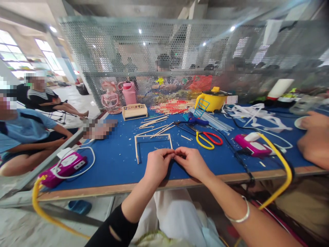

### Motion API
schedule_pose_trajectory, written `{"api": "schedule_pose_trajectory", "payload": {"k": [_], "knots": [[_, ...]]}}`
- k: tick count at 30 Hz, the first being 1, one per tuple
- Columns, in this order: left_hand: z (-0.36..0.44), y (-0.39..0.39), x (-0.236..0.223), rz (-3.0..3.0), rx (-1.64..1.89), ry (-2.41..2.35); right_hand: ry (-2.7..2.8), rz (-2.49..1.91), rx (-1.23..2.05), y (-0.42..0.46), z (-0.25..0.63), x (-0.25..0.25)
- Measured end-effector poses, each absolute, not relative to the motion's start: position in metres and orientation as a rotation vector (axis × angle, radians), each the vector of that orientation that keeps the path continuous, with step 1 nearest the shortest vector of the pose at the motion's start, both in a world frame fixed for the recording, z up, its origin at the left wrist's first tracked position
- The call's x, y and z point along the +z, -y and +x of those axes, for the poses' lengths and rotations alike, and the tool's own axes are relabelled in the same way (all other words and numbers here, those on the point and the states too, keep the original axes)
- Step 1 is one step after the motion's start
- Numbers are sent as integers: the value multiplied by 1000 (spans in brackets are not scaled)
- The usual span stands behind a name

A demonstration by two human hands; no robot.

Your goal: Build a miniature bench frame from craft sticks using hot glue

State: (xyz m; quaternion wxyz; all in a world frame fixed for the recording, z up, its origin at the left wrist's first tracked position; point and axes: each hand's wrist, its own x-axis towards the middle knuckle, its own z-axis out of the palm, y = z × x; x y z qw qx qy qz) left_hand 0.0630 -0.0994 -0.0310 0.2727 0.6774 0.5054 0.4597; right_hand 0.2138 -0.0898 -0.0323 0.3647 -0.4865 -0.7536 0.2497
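My left hand [157, 164] and my right hand [190, 161] meet fingertip to fingertip over the near edge of the blue table [115, 161]. Both pinch something small between them, too small to make out. Just beyond them lies a three-sided frame of thin wooden sticks [151, 141], its right leg ending close to my fingertips. More loose sticks [156, 125] lie farther back. A silver bangle [239, 214] sits on my right wrist.
Scissors with yellow and red handles [207, 139] and a blue glue gun [194, 120] lie right of centre. Magenta power boxes [65, 164] [253, 145] with cables flank me. A yellow pot [213, 99], a wooden stick crate [134, 111] and pink bottles stand by the mesh screen. Other people sit left; another person's hand [315, 137] rests right.
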Motion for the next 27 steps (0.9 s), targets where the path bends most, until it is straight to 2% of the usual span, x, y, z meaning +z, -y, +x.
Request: {"api": "schedule_pose_trajectory", "payload": {"k": [27], "knots": [[64,102,-38,2115,1259,-1339,1855,-1211,634,92,213,-35]]}}
